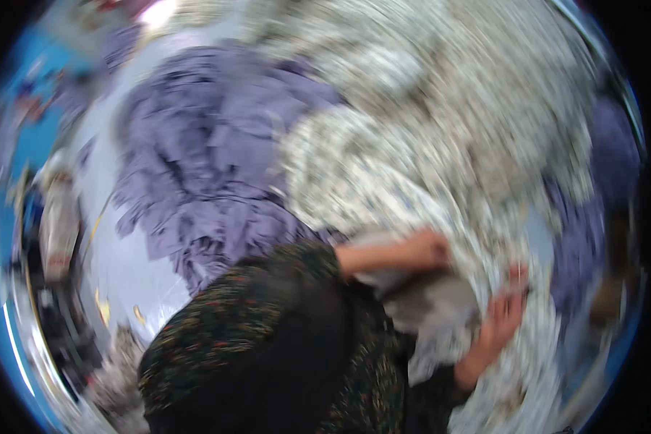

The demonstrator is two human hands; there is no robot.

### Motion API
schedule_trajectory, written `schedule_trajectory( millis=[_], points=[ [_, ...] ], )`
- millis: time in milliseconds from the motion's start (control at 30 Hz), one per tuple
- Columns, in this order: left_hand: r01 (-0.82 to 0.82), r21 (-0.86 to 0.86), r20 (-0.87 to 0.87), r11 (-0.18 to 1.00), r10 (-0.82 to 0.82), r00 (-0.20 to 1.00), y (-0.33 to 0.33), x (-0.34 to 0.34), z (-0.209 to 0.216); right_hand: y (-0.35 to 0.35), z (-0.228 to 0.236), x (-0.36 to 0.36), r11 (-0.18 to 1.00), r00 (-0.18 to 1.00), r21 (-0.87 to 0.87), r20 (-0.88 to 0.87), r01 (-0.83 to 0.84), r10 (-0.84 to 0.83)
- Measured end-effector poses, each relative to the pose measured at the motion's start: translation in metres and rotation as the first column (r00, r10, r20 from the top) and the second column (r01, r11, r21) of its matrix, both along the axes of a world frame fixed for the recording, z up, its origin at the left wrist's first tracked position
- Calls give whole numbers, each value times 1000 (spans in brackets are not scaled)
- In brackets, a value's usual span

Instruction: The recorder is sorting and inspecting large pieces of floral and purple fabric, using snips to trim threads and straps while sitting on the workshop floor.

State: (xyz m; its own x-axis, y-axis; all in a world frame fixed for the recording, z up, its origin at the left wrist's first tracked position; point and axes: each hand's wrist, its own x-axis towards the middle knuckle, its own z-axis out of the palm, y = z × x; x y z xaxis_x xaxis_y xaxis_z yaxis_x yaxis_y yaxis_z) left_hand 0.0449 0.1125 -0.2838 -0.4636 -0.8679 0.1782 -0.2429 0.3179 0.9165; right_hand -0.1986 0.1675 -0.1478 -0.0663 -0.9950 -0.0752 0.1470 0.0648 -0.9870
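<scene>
Motion blur smears much of the picture. My left hand (427, 249) is closed, held over the lower edge of a heap of white patterned fabric (369, 170). What lies in its fingers, if anything, I cannot make out. To the right and nearer me, my right hand (503, 315) is above more of the white cloth. Its fingers are blurred, and a small dark spot shows beside them that I cannot identify. A greyish-beige cloth (434, 300) lies between the hands, close to my body.
A large pile of purple fabric pieces (224, 137) covers the left of the pale table (137, 282). White patterned cloth is heaped high at the far right (499, 94). More purple fabric (579, 239) lies along the right side. Beyond the table's left edge stands a pale wrapped bundle (58, 224).
</scene>
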Motion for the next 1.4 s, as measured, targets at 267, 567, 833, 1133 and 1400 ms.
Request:
schedule_trajectory(
  millis=[267,567,833,1133,1400],
  points=[
    [218,624,-267,751,-58,962,-22,30,46,14,-37,46,991,960,14,-252,134,-126],
    [211,724,-291,657,13,957,-22,22,47,16,-53,82,958,526,-286,-811,27,-257],
    [314,703,-403,638,-6,915,-26,30,42,-15,-43,109,984,751,-167,-642,61,-155],
    [312,692,-416,651,6,909,-25,30,43,2,-43,79,997,976,69,-218,38,-22],
    [336,718,-402,610,-32,915,-30,32,45,33,-55,105,960,960,211,-245,186,-133]
  ],
)
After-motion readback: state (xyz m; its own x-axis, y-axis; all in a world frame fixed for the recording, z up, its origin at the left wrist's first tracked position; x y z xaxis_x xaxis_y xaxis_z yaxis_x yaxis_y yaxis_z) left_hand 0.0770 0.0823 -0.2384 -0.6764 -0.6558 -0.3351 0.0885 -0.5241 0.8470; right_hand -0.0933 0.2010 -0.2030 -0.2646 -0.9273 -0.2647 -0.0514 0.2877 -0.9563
